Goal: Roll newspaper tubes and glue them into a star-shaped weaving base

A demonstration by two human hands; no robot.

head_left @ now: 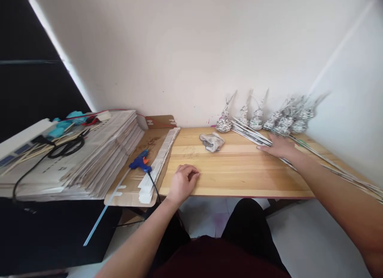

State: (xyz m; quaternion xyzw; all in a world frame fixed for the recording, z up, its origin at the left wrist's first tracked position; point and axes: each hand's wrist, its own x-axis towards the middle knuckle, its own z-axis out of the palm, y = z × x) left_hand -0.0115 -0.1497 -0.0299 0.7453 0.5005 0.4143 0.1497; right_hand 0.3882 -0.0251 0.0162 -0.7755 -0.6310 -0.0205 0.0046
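My left hand point(182, 182) rests on the near edge of the wooden table point(233, 174), fingers curled loosely, with nothing in it. My right hand point(279, 146) lies flat, fingers stretched out, on a bundle of long rolled newspaper sticks point(251, 133) that runs diagonally to the right edge. A small crumpled newspaper piece point(212, 141) sits between the hands, nearer the wall. Several woven newspaper cone shapes point(284, 120) stand in a row against the wall behind my right hand.
A blue glue gun point(140, 162) lies on cardboard point(128, 190) beside a stack of white paper strips point(158, 162). At left, a thick newspaper pile point(98, 158) carries black scissors point(67, 147), wooden sticks and teal objects. White walls close the back and right.
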